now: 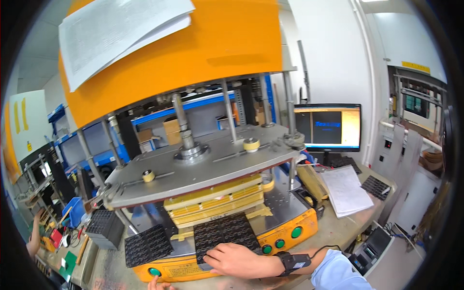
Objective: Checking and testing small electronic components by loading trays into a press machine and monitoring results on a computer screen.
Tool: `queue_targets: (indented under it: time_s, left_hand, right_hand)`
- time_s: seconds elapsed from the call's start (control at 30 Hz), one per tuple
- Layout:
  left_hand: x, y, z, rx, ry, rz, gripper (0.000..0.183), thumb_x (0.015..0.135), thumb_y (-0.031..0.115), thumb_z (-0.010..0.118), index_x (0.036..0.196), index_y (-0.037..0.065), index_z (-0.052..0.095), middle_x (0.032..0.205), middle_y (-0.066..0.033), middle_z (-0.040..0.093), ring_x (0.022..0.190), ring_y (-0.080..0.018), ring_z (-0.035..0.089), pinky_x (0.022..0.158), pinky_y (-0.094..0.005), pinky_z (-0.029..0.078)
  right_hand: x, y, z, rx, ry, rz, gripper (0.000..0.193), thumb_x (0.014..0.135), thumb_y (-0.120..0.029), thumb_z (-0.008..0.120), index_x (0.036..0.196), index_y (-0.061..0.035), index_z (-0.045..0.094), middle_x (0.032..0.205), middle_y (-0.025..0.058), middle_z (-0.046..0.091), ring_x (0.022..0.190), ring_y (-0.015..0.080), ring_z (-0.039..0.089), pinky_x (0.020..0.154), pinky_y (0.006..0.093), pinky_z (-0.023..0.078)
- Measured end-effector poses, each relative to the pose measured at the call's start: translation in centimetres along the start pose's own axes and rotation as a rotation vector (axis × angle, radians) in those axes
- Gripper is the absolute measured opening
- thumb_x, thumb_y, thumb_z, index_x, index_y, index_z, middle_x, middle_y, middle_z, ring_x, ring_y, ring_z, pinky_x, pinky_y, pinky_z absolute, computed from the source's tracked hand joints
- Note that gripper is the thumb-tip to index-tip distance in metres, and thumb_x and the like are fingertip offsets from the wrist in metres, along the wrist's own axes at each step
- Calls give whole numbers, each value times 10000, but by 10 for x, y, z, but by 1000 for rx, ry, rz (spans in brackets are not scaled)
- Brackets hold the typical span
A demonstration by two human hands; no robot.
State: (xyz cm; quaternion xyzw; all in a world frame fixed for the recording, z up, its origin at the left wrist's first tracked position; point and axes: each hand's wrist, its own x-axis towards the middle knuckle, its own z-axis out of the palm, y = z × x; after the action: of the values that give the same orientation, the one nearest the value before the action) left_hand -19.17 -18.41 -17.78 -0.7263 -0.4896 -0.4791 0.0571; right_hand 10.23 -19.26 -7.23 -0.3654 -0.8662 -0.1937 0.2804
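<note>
My right hand (233,259) is closed on the near edge of a black gridded panel (226,233), probably a circuit board panel, with its fingers over the top. This panel lies at the front of the press bed, just below a stack of yellow plates (215,202). At the lower edge, only the fingers of my left hand (160,285) show; one stretches up to a green push button (154,272), and they hold nothing visible. A second black panel (148,245) lies to the left, overlapping the front of the orange press base (186,270).
The press's grey upper plate (203,162) hangs over the bed on metal posts. More green buttons (296,232) are at the base's right. Stacked black panels (105,227) stand left; papers (345,191) and a monitor (333,126) are right. Another person's arm (34,237) shows far left.
</note>
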Motion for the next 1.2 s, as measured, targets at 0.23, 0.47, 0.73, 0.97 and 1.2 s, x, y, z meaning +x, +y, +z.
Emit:
queue_targets:
  time_s: [0.23,0.47,0.73,0.97,1.2]
  left_hand:
    - [-5,-7,-3,-12,16,-47,224,948,217,593,934,-2,639,1076,-238,605,1032,-405,535,929,-468,403]
    - [-14,-10,1,-81,-50,-216,251,982,229,574,1025,-11,634,948,-192,618,877,-319,572,784,-426,462]
    - [0,31,-14,-388,-91,-478,268,1031,217,492,1042,-21,615,887,-150,608,830,-256,565,764,-384,472]
    - [-7,19,-14,-462,-132,-494,299,1043,258,458,1059,-2,606,900,-120,579,840,-225,566,748,-352,476]
    - [-29,-21,3,-557,-114,-475,283,1043,287,457,1090,31,569,885,-71,545,722,-157,535,608,-290,464]
  right_hand:
    - [6,-4,3,12,-68,23,386,868,-320,656,1107,-21,607,1027,67,588,943,223,580,815,325,501]
    - [8,-7,-7,-47,80,-7,271,782,-304,666,929,-88,595,857,55,540,830,228,531,685,336,452]
    - [7,-7,-7,-46,83,-12,274,784,-307,660,930,-85,596,854,49,539,830,224,532,680,335,452]
    - [7,-6,-8,-62,108,-27,184,794,-221,600,911,-79,595,834,45,532,806,216,524,662,320,451]
    - [6,-8,-6,-70,90,-21,229,778,-255,634,917,-77,596,839,49,531,813,221,525,668,326,454]
